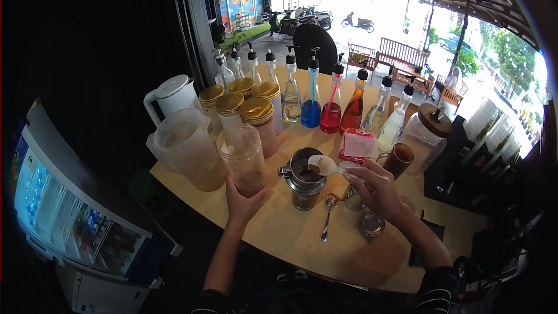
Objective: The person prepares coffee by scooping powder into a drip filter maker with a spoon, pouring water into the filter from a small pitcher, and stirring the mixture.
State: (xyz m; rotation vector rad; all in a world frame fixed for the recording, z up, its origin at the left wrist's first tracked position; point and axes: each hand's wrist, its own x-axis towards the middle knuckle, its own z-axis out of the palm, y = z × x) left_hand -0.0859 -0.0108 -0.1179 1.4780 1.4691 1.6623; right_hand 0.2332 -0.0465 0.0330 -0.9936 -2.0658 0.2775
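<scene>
My left hand [247, 200] is wrapped around the lower part of a clear plastic jar [241, 154], lidless and with brownish contents low inside. In my right hand [376, 189] is a white plastic spoon [324, 164], its bowl tilted over the mouth of a metal drip coffee filter [306, 181]. Some brown stuff shows in the spoon's bowl. Under the filter stands a glass [304, 200] with a light brown tint. A metal spoon [328, 216] lies to the right of the glass, and a small round metal piece [371, 225] rests below my right hand.
A cloudy plastic pitcher [189, 151] and a white kettle [174, 96] stand at the left. Several gold-lidded jars [257, 110] and a row of pump bottles [311, 104] line the back. A brown mug [399, 161], a red packet [356, 145] and a wooden-lidded jar [427, 139] are at the right.
</scene>
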